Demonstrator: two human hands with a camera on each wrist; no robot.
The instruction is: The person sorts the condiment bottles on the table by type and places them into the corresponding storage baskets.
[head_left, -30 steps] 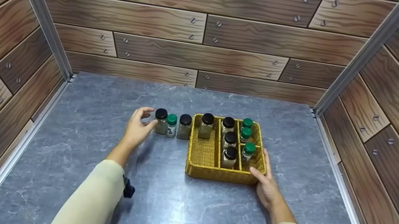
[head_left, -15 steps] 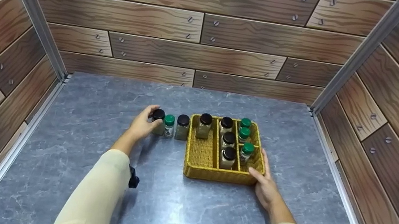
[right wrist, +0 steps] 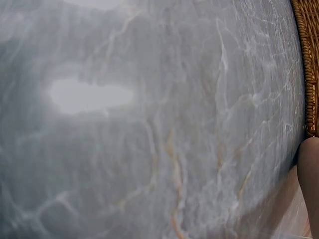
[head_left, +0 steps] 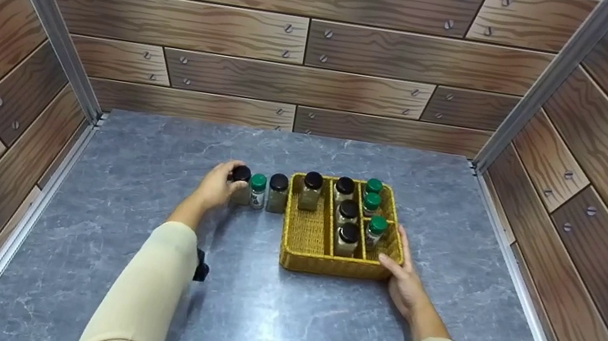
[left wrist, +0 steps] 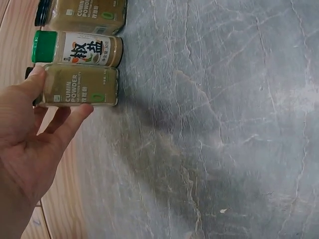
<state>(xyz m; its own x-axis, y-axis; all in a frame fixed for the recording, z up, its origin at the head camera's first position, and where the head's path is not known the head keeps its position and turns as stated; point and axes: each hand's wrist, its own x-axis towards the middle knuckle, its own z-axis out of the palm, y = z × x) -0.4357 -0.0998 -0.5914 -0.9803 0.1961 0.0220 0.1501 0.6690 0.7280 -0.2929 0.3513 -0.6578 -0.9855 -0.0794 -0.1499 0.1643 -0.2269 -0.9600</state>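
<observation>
My left hand (head_left: 218,186) grips a black-capped cumin powder jar (left wrist: 82,85), thumb at the cap and fingers around its side. The jar stands upright at the left end of a short row. Close beside it are a green-capped seasoning bottle (head_left: 257,192) and another black-capped cumin jar (head_left: 277,194). To their right is a yellow-brown woven basket (head_left: 337,268) with dividers. My right hand (head_left: 406,287) holds the basket's front right corner, thumb over the rim and fingers along the outer wall. In the right wrist view, only the basket's edge (right wrist: 310,69) and part of the hand show.
In the basket, one black-capped jar (head_left: 310,191) stands in the left section and three in the middle. Green-capped bottles (head_left: 375,230) occupy the two right sections. The grey marbled table (head_left: 256,315) is enclosed by wood-patterned walls (head_left: 240,32).
My left hand has moved in from the left and closed around the end cumin jar. My right hand stays on the basket. The head view has shifted slightly.
</observation>
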